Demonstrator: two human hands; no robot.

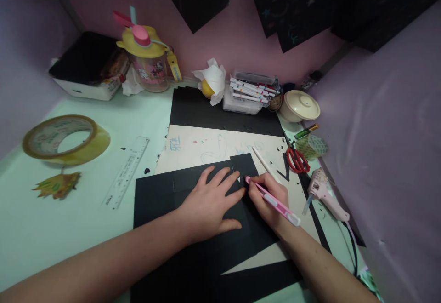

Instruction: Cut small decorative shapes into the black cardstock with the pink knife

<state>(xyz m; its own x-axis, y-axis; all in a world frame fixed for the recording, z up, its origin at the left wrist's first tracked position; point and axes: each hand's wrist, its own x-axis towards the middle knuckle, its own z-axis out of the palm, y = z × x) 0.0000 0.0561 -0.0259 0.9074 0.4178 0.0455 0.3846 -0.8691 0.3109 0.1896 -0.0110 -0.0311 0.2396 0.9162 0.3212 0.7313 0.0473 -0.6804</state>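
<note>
Black card point(155, 202) lies under spread left hand point(212, 204); right grip point(267, 207) clasps pink pen-shaped tool point(284, 210).

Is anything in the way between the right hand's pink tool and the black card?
Nothing visible. The right hand holds the pink tool, its tip at the black card; the left hand lies flat beside the tip.

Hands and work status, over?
Left hand spread on black paper. Right hand gripping pink pen-shaped tool, tip at the paper. White stick close beyond right hand; nothing visibly blocking the tip.
</note>
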